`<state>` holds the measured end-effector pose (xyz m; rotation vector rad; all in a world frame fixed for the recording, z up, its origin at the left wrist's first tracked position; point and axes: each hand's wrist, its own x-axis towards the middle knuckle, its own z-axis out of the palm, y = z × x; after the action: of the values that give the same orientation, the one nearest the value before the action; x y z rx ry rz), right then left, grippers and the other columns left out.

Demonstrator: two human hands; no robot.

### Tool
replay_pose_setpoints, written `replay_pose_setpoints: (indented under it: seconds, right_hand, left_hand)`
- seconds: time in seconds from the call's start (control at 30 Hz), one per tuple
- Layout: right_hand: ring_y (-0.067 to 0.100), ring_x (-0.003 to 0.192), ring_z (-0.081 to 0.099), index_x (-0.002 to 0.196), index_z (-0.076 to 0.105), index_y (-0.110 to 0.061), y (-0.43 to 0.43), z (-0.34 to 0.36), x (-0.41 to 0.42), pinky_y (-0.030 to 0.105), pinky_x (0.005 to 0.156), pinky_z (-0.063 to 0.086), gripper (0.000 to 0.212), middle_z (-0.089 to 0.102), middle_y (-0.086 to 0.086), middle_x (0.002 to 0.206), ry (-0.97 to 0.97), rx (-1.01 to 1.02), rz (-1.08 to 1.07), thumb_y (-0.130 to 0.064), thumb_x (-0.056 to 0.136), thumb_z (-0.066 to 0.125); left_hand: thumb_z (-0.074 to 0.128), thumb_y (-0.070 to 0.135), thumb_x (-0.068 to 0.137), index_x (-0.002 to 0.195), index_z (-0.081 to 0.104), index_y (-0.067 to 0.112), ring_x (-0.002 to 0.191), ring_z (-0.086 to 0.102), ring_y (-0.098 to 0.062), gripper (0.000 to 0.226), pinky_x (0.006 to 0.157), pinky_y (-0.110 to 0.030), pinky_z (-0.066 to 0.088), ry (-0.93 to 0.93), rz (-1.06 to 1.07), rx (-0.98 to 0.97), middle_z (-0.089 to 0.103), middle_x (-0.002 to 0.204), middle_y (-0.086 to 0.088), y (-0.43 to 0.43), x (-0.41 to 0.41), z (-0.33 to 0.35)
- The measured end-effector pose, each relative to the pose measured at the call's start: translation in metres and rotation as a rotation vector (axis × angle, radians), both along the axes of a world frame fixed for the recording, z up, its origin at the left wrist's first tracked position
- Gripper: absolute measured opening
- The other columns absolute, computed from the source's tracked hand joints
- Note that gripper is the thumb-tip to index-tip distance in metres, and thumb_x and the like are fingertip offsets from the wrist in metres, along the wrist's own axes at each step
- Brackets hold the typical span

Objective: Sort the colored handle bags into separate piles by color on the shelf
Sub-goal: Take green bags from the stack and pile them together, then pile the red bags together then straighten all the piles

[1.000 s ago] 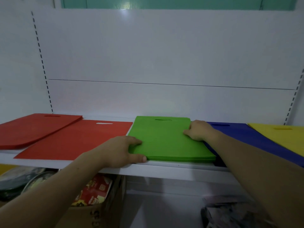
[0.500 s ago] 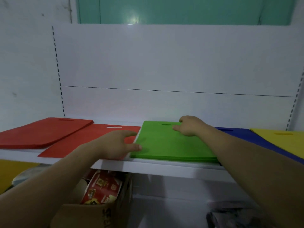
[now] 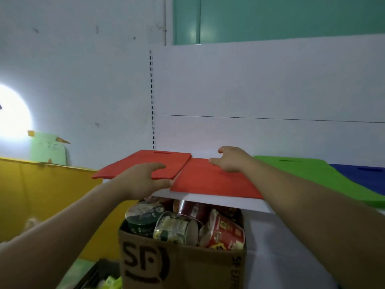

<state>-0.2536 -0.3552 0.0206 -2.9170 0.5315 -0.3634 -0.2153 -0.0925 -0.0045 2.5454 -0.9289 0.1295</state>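
Observation:
Two lots of red handle bags lie on the white shelf (image 3: 229,202): a left red stack (image 3: 145,163) and a flat red bag (image 3: 208,182) beside it. My left hand (image 3: 143,180) grips the near right corner of the left red stack, fingers on top and thumb at the front edge. On the far end of the flat red bag rests my right hand (image 3: 231,159), its fingers loosely bent at the bag's rear edge. To the right lie the green pile (image 3: 312,174) and then the blue pile (image 3: 364,176), both untouched.
Under the shelf stands a cardboard box (image 3: 177,257) full of cans and cup containers. A yellow panel (image 3: 41,195) fills the left side. The white back wall of the shelving rises right behind the bags.
Both hands have left the green pile and moved left onto the red bags. The view has swung left, so the yellow pile is out of sight.

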Motion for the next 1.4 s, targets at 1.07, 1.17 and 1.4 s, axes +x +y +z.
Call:
replay_pose_setpoints:
  seconds: [1.07,1.17,1.4]
  right_hand:
    - [0.030,0.114,0.054,0.119,0.059,0.001,0.047,-0.035,0.237,0.028,0.084,0.039,0.061,0.057,0.016,0.126,0.248,-0.025,-0.156,-0.053,0.096,0.042]
    - [0.028,0.100,0.057,0.112,0.063,-0.005,0.054,-0.035,0.238,0.029,0.077,0.040,0.051,0.061,0.012,0.116,0.194,-0.089,-0.187,-0.051,0.093,0.048]
    - [0.032,0.109,0.055,0.114,0.062,-0.014,0.086,-0.026,0.220,0.035,0.086,0.043,0.036,0.064,0.010,0.115,-0.341,0.002,-0.204,-0.041,0.097,0.045]
  left_hand:
    - [0.052,0.055,0.088,0.147,0.031,0.021,0.139,0.029,-0.019,0.072,0.109,-0.030,0.023,0.262,0.038,0.112,0.027,0.154,0.000,0.070,0.254,-0.020]
    - [0.053,0.054,0.087,0.147,0.032,0.018,0.137,0.033,-0.020,0.072,0.106,-0.027,0.026,0.287,0.010,0.083,0.032,0.152,-0.002,0.070,0.257,-0.021]
    - [0.068,0.047,0.080,0.143,0.038,0.017,0.123,0.049,-0.023,0.076,0.102,-0.032,0.039,0.266,-0.016,-0.171,0.047,0.141,-0.005,0.079,0.262,-0.028]
